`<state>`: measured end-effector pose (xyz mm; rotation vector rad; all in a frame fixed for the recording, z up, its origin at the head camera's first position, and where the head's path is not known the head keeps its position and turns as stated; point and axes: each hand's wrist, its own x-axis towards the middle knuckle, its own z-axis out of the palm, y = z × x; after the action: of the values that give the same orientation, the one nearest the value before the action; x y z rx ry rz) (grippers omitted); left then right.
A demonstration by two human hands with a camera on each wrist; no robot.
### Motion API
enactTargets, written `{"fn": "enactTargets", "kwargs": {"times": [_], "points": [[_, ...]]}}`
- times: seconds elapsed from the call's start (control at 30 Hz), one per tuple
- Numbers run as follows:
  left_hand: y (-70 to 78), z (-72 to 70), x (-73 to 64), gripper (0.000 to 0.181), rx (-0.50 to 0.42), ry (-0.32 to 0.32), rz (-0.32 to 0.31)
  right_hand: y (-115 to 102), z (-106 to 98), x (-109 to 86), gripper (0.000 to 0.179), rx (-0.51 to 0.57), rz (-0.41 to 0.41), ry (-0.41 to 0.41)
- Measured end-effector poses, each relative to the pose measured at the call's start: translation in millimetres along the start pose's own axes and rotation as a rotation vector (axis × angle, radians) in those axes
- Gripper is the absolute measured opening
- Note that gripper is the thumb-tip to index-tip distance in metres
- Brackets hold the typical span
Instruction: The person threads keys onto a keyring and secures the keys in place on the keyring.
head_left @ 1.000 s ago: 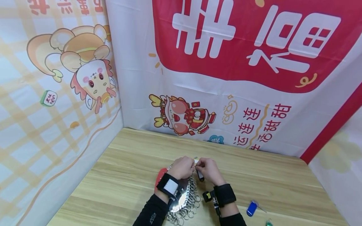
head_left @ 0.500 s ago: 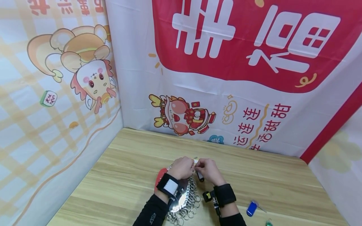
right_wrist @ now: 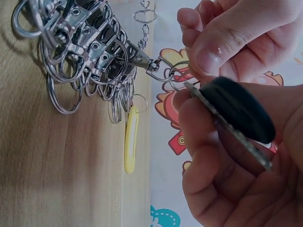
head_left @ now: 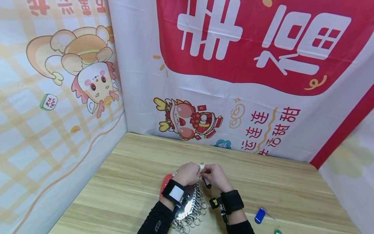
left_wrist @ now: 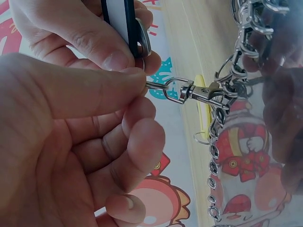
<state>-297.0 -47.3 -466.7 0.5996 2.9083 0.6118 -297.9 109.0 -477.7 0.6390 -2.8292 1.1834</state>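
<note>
My left hand pinches a split key ring between thumb and forefinger. This ring passes through the loop of a silver swivel clasp, which hangs on the edge of a clear, shiny panel carrying several clasps and rings. Close on its right, my right hand holds a key, with a toothed silver edge, together with a black-edged tag. The key's tip seems close to the split ring in the right wrist view; whether it is threaded cannot be seen.
A yellow tag with a small ring lies on the table beyond the hands. To the right are a blue tag and a green item. A red piece shows left of my left hand. Printed cloth walls stand behind.
Both hands stay at the same spot. My right hand shifts very slightly to the left, toward my left fingers.
</note>
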Motion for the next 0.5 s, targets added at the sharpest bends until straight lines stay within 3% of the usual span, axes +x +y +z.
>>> {"fn": "enactTargets", "kwargs": {"times": [0.23,0.4,0.5], "points": [[-1.7,0.4,0.5,0.029,-0.028,0.010,-0.014,-1.5,0.7,0.3,0.006,0.009,0.006,-0.007],[-2.3,-0.2,0.1,0.034,-0.079,0.022,-0.023,-0.1,1.8,0.6,0.012,0.000,0.026,-0.040],[-2.3,-0.4,-0.3,0.033,-0.087,0.025,-0.011,1.6,2.0,0.6,0.011,-0.013,-0.003,-0.055]]}}
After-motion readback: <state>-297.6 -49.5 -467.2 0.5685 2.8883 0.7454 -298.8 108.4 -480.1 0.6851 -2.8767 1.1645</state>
